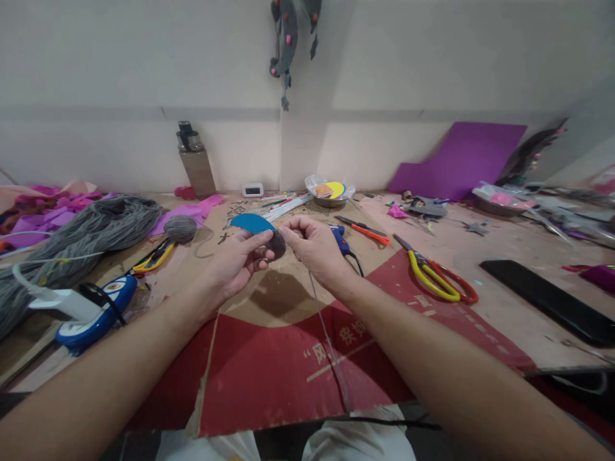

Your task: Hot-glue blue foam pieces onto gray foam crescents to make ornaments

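Between the thumb and fingers of my left hand (243, 261) is a curved blue piece (250, 223), its material unclear. The end toward my right hand is covered in dark grey, apparently wound yarn (277, 246). My right hand (312, 246) is closed in a pinch right beside that covered end, on a thin grey yarn strand (317, 301). From under this hand the strand hangs down across the red and tan cardboard (269, 358) to the table's front edge. The fingertips of the right hand partly hide the place where strand and piece meet.
Yellow-and-red-handled scissors (435, 275), an orange utility knife (369, 232) and a blue glue gun (340, 240) lie right. Left are a grey yarn ball (180, 228), a yarn skein (91, 237), a yellow cutter (156, 257) and a blue power strip (98, 320). Purple sheet (466, 160) leans behind.
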`<move>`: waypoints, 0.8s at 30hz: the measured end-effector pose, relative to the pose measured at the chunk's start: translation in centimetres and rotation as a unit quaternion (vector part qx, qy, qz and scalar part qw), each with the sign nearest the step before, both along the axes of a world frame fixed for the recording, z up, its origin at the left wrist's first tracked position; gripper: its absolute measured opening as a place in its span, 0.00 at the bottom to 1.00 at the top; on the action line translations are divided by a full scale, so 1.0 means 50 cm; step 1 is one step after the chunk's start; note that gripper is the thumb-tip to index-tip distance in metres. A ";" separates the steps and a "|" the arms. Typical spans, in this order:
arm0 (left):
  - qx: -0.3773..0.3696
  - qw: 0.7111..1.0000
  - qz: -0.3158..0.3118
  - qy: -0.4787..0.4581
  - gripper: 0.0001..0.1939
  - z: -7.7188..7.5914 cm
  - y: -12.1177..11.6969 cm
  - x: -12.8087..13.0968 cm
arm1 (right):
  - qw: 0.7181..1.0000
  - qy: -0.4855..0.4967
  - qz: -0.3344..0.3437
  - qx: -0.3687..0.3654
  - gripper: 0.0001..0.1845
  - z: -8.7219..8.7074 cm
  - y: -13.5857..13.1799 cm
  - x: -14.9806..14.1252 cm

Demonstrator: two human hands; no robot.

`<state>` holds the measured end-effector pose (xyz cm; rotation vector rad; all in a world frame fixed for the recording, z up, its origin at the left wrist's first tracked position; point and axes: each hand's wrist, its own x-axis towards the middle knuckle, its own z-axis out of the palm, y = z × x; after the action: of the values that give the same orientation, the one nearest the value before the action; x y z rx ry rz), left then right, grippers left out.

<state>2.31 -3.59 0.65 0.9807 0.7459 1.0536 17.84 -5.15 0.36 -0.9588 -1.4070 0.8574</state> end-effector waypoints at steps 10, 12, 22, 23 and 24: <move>0.026 0.998 0.061 -0.006 0.05 0.003 0.008 0.001 | 0.999 -0.019 0.014 -0.024 0.10 -0.006 0.008 0.003; 0.059 0.993 0.100 0.007 0.05 0.006 0.019 -0.007 | 0.999 -0.027 0.012 -0.032 0.10 -0.006 0.011 0.003; 0.192 0.964 0.163 0.084 0.09 -0.005 0.077 -0.053 | 0.954 -0.289 -0.071 -0.023 0.17 0.004 0.012 0.110; 0.197 0.964 0.155 0.083 0.09 -0.004 0.075 -0.052 | 0.943 -0.307 -0.130 -0.014 0.16 0.005 0.008 0.137; 0.202 0.965 0.147 0.081 0.08 -0.003 0.074 -0.051 | 0.926 -0.326 -0.192 -0.013 0.16 0.005 0.004 0.163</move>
<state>-0.22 0.09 0.52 1.3454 0.8449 1.4337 25.97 -4.93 0.60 -1.5711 -1.6711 0.2585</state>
